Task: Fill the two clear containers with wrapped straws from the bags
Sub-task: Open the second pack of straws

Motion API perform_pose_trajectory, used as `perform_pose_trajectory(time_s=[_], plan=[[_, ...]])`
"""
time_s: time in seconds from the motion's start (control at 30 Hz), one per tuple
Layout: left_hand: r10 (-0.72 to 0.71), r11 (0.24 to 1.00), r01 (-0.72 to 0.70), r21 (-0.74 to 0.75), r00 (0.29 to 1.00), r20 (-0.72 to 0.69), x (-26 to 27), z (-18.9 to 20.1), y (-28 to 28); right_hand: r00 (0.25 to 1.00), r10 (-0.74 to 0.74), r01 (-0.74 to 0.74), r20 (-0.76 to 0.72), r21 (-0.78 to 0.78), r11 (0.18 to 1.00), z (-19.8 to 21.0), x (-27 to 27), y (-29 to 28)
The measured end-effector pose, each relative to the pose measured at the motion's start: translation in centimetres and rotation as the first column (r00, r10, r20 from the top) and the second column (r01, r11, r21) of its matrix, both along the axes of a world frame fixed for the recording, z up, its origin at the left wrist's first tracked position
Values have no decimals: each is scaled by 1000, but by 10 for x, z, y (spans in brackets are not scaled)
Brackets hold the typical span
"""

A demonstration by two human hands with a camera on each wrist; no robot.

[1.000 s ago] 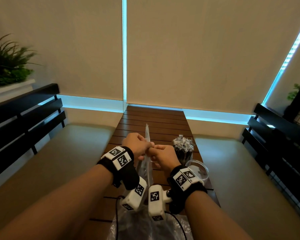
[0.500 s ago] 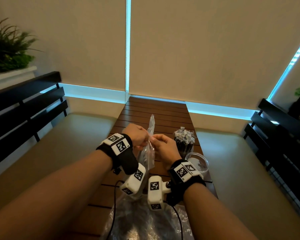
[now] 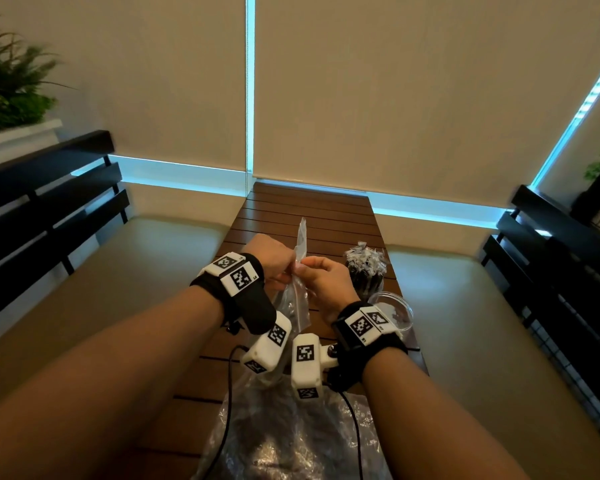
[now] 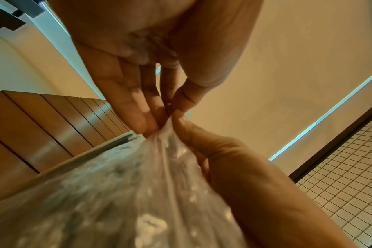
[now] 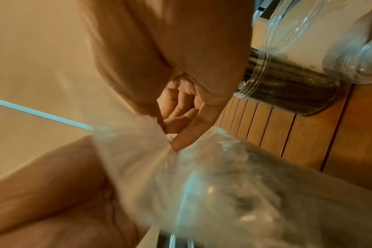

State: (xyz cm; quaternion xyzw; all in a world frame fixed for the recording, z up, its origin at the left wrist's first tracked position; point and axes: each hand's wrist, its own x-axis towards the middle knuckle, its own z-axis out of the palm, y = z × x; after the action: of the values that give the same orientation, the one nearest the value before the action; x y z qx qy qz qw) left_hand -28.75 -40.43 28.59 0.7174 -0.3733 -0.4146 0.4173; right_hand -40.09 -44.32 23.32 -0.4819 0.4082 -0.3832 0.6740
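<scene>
A clear plastic bag (image 3: 293,441) of wrapped straws lies on the near end of the wooden table (image 3: 309,209), its top pulled up between my hands. My left hand (image 3: 274,266) and right hand (image 3: 321,277) both pinch the bag's top edge (image 3: 302,237) close together. In the left wrist view the fingertips (image 4: 153,124) pinch the gathered plastic (image 4: 166,139). To the right stands a clear container (image 3: 366,275) full of dark wrapped straws. Nearer me stands an empty clear container (image 3: 393,311), also seen lying across the right wrist view (image 5: 321,33).
Beige cushioned benches (image 3: 146,271) with black slatted backs (image 3: 45,209) flank the narrow table. Roller blinds (image 3: 378,91) close off the far end. A potted plant (image 3: 7,84) sits at the upper left. Cables (image 3: 229,393) trail from my wrist cameras over the bag.
My hands have drawn slightly apart at the bag's top, which now stands up more between them. The head view has tilted a little.
</scene>
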Motion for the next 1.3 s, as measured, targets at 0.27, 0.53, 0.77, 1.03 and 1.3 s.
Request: perform_pose_trajectory(time_s=[0.27,0.53,0.77,1.03,1.3], plan=[[-12,1000,11,-14,998,-58,14,-8,6,959,70,-93,-275,-72,993,6,5,3],[-40,999,38,-36,997,-59,14,-1,8,973,40,-49,-229,-32,998,1,3,2],[-32,999,27,-40,990,-138,23,-7,8,959,8,-45,-285,-125,991,-1,4,0],[-35,999,30,-40,990,-135,25,-6,8,954,43,-90,-296,-146,985,3,-1,-2],[-63,986,43,-159,991,-122,18,-17,12,988,8,-21,-152,-86,996,2,-5,-6]])
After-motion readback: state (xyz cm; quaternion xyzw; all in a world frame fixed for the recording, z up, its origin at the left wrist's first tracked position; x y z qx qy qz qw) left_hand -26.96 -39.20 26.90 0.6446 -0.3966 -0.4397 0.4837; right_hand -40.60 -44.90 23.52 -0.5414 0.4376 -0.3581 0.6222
